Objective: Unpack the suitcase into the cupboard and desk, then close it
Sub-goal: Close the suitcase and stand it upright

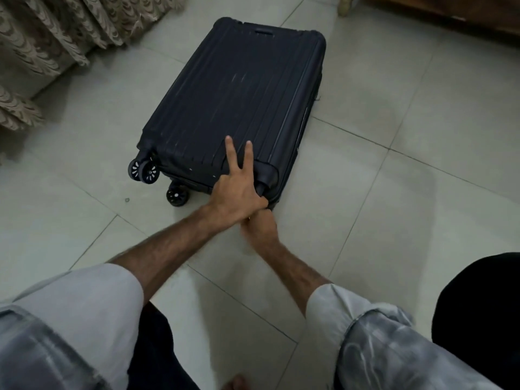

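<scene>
**Head view: both hands at the near corner of the shut suitcase**

Head view looks down on a pale tiled floor (394,192), with a patterned curtain (42,46) at the upper left and the edge of wooden furniture (439,7) at the upper right. The dark ribbed suitcase (239,94) lies flat on the tiles, lid down on its shell, its wheels (146,170) pointing toward the person.

Whether this is the opening or the final closing cannot be told from the case alone; no unpacked contents are in sight.

The left hand (233,198) rests on the lid at the near right corner, two fingers (230,147) stretched straight and spread in a V on the shell, the others hidden. Beneath it the right hand (260,225) sits curled at the seam of that corner, seemingly pinching a zip pull, though the pull itself is hidden.

Judging by this, the step in hand is working the zip round the corner. The next move likely calls for steady downward pressure from the left hand while the right draws the slider along the seam, keeping the halves aligned.
</scene>
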